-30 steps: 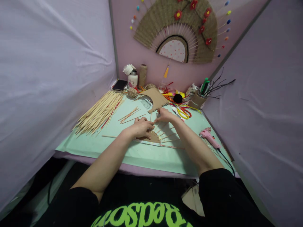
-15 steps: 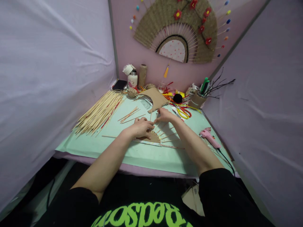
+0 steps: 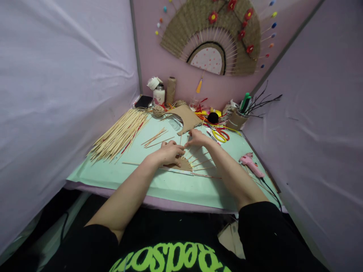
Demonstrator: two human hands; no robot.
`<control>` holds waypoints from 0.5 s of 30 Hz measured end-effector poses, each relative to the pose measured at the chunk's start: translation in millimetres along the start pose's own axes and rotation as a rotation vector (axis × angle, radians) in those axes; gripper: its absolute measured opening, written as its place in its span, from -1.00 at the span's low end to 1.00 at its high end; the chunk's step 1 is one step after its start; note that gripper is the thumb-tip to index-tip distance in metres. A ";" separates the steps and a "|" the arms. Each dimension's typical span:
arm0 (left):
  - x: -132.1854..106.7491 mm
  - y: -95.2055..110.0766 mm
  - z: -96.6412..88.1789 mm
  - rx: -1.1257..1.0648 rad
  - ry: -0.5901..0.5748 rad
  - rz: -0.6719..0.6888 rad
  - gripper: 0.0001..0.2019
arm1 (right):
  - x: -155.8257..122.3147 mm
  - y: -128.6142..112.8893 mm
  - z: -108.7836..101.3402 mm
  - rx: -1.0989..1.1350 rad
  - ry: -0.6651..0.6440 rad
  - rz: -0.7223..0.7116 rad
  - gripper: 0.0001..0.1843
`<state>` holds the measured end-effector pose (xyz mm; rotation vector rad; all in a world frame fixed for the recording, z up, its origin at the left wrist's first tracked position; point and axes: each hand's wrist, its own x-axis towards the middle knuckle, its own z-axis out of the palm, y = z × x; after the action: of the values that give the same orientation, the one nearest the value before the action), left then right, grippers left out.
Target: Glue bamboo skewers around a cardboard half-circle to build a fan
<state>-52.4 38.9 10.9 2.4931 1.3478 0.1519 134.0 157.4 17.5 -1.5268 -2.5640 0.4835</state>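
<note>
A brown cardboard half-circle point(image 3: 185, 165) lies flat on the green tabletop, its straight side towards me. Thin wooden sticks point(image 3: 202, 163) fan out from its curved edge. My left hand point(image 3: 171, 152) rests over the left part of the half-circle, fingers bent and closed about the base of a stick point(image 3: 181, 139) that points away from me. Right beside it, my right hand point(image 3: 197, 138) pinches another stick in the fan, with thumb and fingertips close to my left fingertips. Both hands hide part of the cardboard and the stick ends.
A big pile of sticks point(image 3: 119, 136) lies left, with a few loose sticks point(image 3: 154, 138) nearer. Behind are a cut cardboard piece point(image 3: 185, 115), twine ball point(image 3: 158, 110) and white bottle point(image 3: 159, 95). Scissors point(image 3: 219, 136) and a pink glue gun point(image 3: 251, 164) with its cord lie right.
</note>
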 end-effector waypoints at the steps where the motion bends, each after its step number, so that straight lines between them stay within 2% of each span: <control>1: 0.1 -0.6 0.5 0.000 0.003 0.003 -0.75 | 0.2 -0.4 -0.1 -0.006 -0.013 0.017 -0.25; 7: 1.2 -2.3 2.0 -0.014 -0.009 -0.008 -0.74 | 0.1 -4.3 -1.8 -0.035 -0.058 0.080 -0.27; 15: 1.0 -3.3 2.1 -0.022 -0.006 0.000 -0.72 | -1.6 -5.5 -2.8 -0.024 -0.054 0.059 -0.28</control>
<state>-54.0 40.9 7.8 2.4737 1.3370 0.1586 130.9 154.2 22.0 -1.6236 -2.5796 0.5087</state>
